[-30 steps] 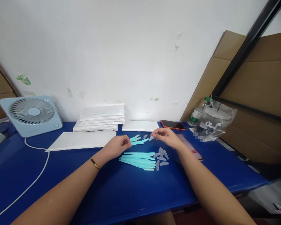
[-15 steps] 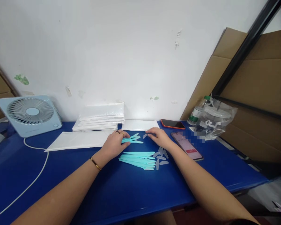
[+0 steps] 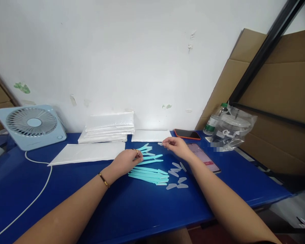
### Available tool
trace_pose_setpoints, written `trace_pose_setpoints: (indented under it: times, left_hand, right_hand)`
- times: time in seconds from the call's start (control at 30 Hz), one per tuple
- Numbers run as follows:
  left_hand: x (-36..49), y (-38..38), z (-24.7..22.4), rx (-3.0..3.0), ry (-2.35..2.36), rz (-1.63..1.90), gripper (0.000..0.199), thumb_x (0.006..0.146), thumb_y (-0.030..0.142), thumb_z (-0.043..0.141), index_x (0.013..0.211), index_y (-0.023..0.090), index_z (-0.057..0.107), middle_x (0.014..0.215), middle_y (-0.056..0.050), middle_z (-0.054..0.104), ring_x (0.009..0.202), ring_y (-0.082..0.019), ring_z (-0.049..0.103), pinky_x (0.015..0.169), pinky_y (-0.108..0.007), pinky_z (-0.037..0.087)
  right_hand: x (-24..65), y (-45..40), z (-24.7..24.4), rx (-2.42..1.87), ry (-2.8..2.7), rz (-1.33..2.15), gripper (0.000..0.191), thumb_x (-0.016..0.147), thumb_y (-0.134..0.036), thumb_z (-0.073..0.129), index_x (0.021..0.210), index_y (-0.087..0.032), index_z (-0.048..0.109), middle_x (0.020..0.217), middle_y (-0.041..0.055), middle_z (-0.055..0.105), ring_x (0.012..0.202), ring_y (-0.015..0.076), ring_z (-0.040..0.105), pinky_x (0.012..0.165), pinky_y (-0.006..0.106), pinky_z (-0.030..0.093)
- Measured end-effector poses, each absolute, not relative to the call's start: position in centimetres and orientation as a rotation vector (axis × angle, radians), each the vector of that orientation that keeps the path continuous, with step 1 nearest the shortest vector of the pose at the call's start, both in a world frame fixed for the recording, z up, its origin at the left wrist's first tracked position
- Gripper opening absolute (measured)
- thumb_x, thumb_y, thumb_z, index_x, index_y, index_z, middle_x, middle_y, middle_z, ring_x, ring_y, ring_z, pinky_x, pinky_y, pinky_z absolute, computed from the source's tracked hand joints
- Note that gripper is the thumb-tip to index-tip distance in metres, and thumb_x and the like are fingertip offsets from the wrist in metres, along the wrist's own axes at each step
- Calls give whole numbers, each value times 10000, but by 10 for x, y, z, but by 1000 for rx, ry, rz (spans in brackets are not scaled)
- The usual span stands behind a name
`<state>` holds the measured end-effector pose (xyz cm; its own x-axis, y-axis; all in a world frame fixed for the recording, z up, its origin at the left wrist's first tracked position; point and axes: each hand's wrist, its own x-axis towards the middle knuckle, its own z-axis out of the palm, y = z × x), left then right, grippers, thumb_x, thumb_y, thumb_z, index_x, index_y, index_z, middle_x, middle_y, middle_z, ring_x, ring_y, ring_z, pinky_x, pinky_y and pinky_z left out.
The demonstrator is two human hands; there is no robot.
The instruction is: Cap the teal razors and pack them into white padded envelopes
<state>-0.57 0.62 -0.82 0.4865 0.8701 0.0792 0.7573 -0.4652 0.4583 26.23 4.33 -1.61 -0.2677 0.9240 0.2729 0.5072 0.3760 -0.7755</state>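
Observation:
My left hand (image 3: 129,160), wearing a ring and a bracelet, is closed on turquoise eyebrow razors (image 3: 155,157), whose heads point right. Behind its fingertips more turquoise razors (image 3: 144,148) lie on the table, partly hidden by the hand. A bundle of similar razors (image 3: 149,175) rests just in front, handles to the left. Thumb and fingers of my right hand (image 3: 177,147) pinch a small clear blade cover (image 3: 160,144) above the far part of the table. Several loose clear covers (image 3: 182,185) are scattered right of the bundle.
White packets (image 3: 106,125) are stacked against the wall, with a flat white sheet (image 3: 88,152) before them. A fan (image 3: 32,125) with a cable stands left. Two phones, one red-edged (image 3: 187,134) and one lit (image 3: 205,158), a bottle (image 3: 213,122) and a bagged cup (image 3: 232,128) occupy the right.
My left hand has come nearer and now grips razors in front of the far group. My right hand has moved slightly right and away. The loose covers have shifted and spread.

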Motion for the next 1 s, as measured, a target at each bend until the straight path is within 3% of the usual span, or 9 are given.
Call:
trace_pose_setpoints:
  times: [0.2,0.6,0.7,0.8,1.0]
  left_hand:
    - [-18,16,-12,2196,1405,556,286,834,454,442,840,220,606,732,8,630,657,-151,546,562,-242,341]
    - [-14,14,-10,2234,1391,516,297,839,455,434,842,219,615,738,3,639,662,-160,559,581,-255,377]
    - [-13,14,-9,2342,1525,594,259,823,405,475,940,230,625,899,-19,663,825,-199,584,691,-288,411]
    - [-12,11,-6,2457,1614,683,282,780,375,548,1021,243,613,1057,-31,633,987,-234,550,808,-329,407]
    - [-2,2,-8,2548,1408,429,201,758,408,583,843,245,664,867,-16,651,900,-215,565,776,-312,396]
  right_hand:
    - [270,40,-11,-1035,-1678,1036,296,642,-362,737,850,-154,707,687,31,670,616,131,586,607,271,465]
    - [241,30,-15,-978,-1810,1146,298,667,-364,724,879,-156,707,688,26,656,614,123,569,591,255,446]
    - [246,28,-9,-1099,-1940,948,292,695,-352,689,920,-165,703,751,36,661,651,130,568,615,256,440]
    - [264,23,6,-1309,-2120,692,220,702,-339,659,839,-174,711,783,35,660,655,128,558,600,243,418]
    - [283,11,20,-1734,-2468,766,125,546,-240,728,657,-194,696,623,3,653,549,134,554,473,225,350]
